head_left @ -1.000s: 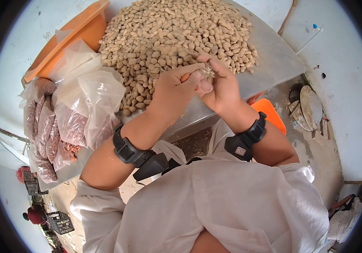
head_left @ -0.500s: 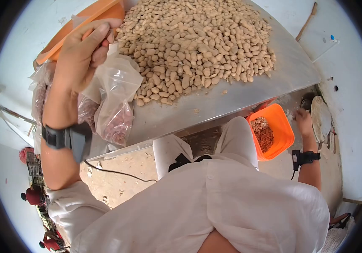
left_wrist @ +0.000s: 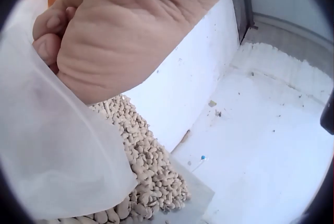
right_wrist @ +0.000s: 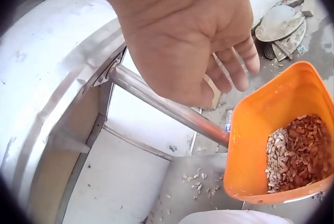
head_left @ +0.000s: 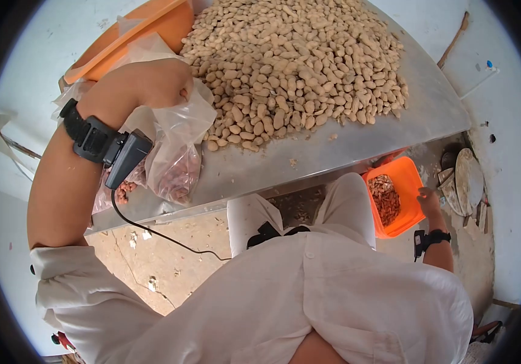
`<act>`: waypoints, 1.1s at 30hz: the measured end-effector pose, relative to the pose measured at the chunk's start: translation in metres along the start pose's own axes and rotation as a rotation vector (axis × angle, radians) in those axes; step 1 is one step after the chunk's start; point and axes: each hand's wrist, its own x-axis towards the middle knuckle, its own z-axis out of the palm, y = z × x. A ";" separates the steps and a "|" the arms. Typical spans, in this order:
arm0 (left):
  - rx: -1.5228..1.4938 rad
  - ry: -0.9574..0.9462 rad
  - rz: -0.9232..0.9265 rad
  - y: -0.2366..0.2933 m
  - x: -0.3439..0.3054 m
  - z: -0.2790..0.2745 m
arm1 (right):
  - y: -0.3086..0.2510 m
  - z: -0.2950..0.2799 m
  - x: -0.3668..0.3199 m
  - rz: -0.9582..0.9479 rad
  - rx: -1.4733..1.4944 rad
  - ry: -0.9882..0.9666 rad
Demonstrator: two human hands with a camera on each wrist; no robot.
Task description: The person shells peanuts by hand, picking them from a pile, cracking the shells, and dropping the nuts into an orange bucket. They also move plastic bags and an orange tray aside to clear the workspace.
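My left hand (head_left: 163, 82) is at the top of a clear plastic bag (head_left: 184, 130) with pinkish shelled peanuts showing through its lower part. In the left wrist view, that hand's fingers curl in toward the palm beside the cloudy bag film (left_wrist: 62, 145); the inside of the palm is hidden. Down on the right, my right hand (head_left: 430, 203) hangs just past the rim of an orange bin (head_left: 413, 179). Its fingers are loose and spread in the right wrist view, with nothing in the palm (right_wrist: 177, 46). Reddish-brown and pale bits (right_wrist: 297, 153) partly fill the bin.
A large heap of unshelled peanuts (head_left: 297, 67) covers much of the metal table (head_left: 436, 109). Behind the bags leans an orange basin (head_left: 133, 39). Loose reddish peanuts (head_left: 125, 191) lie near the bags. Flat round pieces (head_left: 468, 182) sit on the floor beyond the bin.
Both hands were together over the heap a second ago, then parted. The left swung left and came to the bag's top; the right dropped beyond the bin, then moved back to its rim.
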 end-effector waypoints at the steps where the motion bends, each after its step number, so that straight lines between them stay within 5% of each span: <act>1: 0.018 -0.037 0.011 0.001 0.002 0.001 | 0.003 0.002 0.000 -0.013 -0.006 -0.004; 8: -0.033 -0.144 0.031 0.011 0.000 0.001 | 0.040 0.009 0.006 -0.038 0.026 0.011; 11: 0.012 -0.094 0.036 0.004 -0.001 0.005 | 0.008 -0.019 0.003 0.151 -0.207 0.250; 13: 0.005 -0.049 0.040 0.001 -0.006 0.000 | -0.021 -0.049 -0.004 0.052 -0.045 0.445; 16: -0.134 0.290 0.017 0.005 -0.021 -0.016 | -0.087 -0.078 -0.013 -0.193 0.364 0.601; 19: -0.185 0.670 0.044 0.031 -0.030 -0.026 | -0.184 -0.096 -0.029 -0.508 0.506 0.514; 22: -0.418 0.813 0.359 0.082 -0.031 -0.007 | -0.274 -0.102 -0.053 -0.766 0.427 0.270; 24: -0.478 0.795 0.531 0.112 -0.022 0.015 | -0.319 -0.099 -0.063 -0.852 0.418 0.041; 26: -0.646 0.729 0.585 0.136 -0.012 0.035 | -0.351 -0.079 -0.059 -1.111 0.417 0.121; 29: -0.759 0.772 0.580 0.147 0.017 0.053 | -0.377 -0.061 -0.050 -1.205 0.176 0.224; 33: -1.385 0.734 0.366 0.147 0.054 0.068 | -0.380 -0.051 -0.035 -1.188 0.004 0.193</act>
